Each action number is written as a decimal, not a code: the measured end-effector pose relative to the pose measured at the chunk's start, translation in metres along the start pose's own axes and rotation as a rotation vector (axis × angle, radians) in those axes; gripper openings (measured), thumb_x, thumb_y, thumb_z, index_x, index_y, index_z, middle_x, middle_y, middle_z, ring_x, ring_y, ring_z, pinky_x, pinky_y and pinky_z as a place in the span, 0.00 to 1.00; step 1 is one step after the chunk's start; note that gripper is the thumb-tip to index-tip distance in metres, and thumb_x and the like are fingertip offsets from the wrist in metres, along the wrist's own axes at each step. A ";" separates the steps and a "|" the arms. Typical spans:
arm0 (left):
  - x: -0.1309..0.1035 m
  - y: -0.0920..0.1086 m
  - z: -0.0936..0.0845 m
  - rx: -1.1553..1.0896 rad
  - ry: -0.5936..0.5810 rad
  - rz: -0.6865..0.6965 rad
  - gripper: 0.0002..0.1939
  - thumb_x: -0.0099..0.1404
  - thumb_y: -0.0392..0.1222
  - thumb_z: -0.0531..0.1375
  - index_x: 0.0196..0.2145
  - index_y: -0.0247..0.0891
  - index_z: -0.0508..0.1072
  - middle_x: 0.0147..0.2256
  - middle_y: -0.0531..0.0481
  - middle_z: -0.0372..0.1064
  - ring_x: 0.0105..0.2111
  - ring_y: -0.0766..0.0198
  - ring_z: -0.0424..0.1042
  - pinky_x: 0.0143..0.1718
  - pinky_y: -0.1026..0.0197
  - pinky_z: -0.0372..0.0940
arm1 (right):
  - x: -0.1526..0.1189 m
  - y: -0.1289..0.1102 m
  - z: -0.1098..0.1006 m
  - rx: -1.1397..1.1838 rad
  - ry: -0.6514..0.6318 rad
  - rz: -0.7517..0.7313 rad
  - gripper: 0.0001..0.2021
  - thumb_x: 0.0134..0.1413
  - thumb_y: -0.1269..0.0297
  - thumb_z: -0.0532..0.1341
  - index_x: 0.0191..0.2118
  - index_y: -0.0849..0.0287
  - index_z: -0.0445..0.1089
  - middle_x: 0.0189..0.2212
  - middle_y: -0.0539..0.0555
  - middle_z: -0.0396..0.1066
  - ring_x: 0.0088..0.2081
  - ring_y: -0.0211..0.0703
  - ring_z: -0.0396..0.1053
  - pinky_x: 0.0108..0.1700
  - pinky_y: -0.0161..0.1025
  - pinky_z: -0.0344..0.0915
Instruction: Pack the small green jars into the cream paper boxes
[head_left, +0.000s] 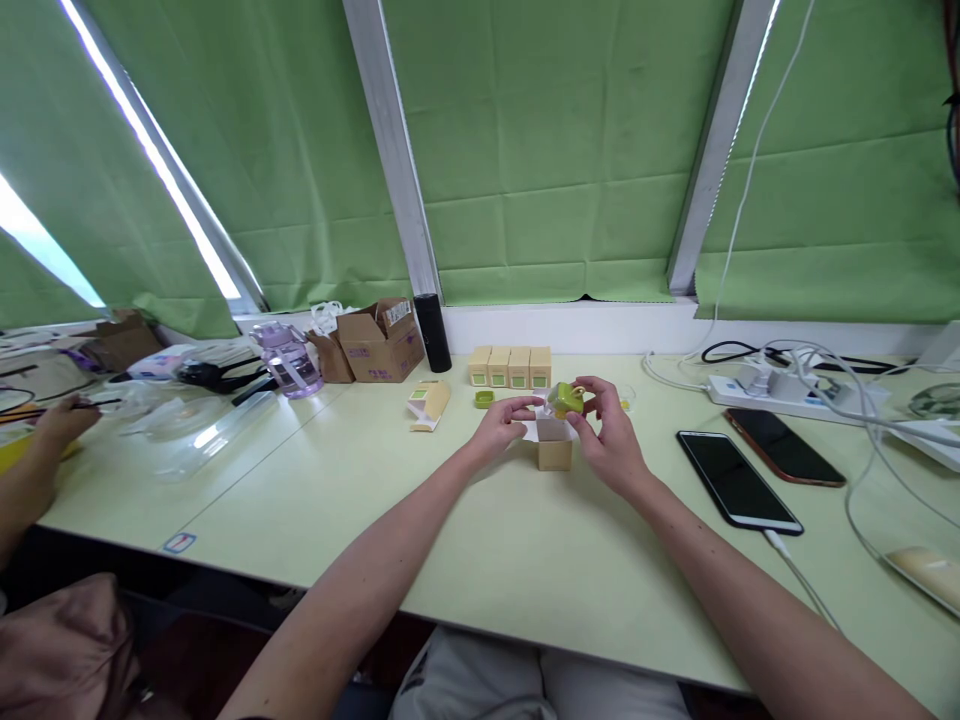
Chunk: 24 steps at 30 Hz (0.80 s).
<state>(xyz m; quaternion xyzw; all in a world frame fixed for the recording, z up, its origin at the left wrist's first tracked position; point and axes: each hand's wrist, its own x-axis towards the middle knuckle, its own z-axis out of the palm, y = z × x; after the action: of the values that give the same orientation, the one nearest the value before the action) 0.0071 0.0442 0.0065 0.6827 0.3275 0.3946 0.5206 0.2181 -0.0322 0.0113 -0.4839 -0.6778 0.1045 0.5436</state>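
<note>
A small open cardboard box (555,456) stands upright on the table in front of me, its white inner flaps spread. My left hand (498,430) is closed at the box's left flap, fingertips pinching around its upper edge. Just above the box's opening, my right hand (609,436) holds a small green object (567,399) with a yellowish loop and a clear part on its left side; its exact kind is too small to tell. A little green tray-like piece (484,399) lies behind my left hand.
Several small boxes (510,368) stand in a row behind, with a flattened opened box (429,404) to their left. Two phones (739,480), cables and a power strip (780,402) lie right. A bottle (288,360), carton (381,345) and another person's hand (66,420) are left.
</note>
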 end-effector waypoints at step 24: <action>-0.004 0.007 0.002 0.006 -0.015 0.024 0.33 0.46 0.34 0.59 0.52 0.37 0.79 0.46 0.40 0.79 0.49 0.50 0.75 0.41 0.59 0.65 | -0.002 -0.010 -0.008 -0.274 -0.195 -0.075 0.14 0.59 0.67 0.59 0.51 0.53 0.67 0.35 0.53 0.76 0.36 0.51 0.71 0.43 0.46 0.63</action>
<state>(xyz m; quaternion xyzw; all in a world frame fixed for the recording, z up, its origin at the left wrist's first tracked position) 0.0073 0.0383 0.0126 0.6910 0.3165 0.3946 0.5163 0.2191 -0.0418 0.0203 -0.5156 -0.7527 0.0371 0.4076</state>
